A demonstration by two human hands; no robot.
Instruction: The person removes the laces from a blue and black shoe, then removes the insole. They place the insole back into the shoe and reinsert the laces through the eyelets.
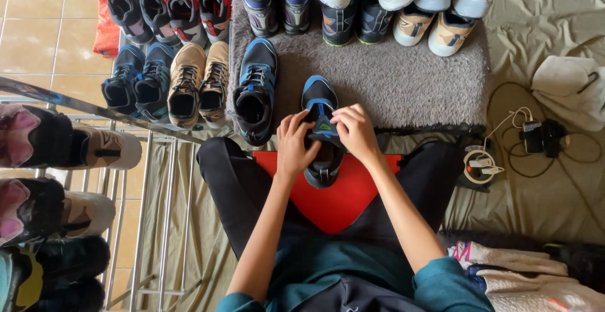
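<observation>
A black and blue sneaker (319,98) lies toe-away in front of me, its heel over a red cloth (343,192) on my lap. My left hand (295,145) and my right hand (356,129) both pinch the tongue and laces at the middle of this shoe. Its matching sneaker (255,88) stands just to the left on the grey shaggy mat (409,79). My black-trousered legs spread to either side of the red cloth.
Rows of sneakers line the mat's far edge and the floor at left, including a tan pair (200,82). A metal rack (148,179) with more shoes stands at left. Chargers and cables (535,138) lie on the beige sheet at right; folded clothes sit at lower right.
</observation>
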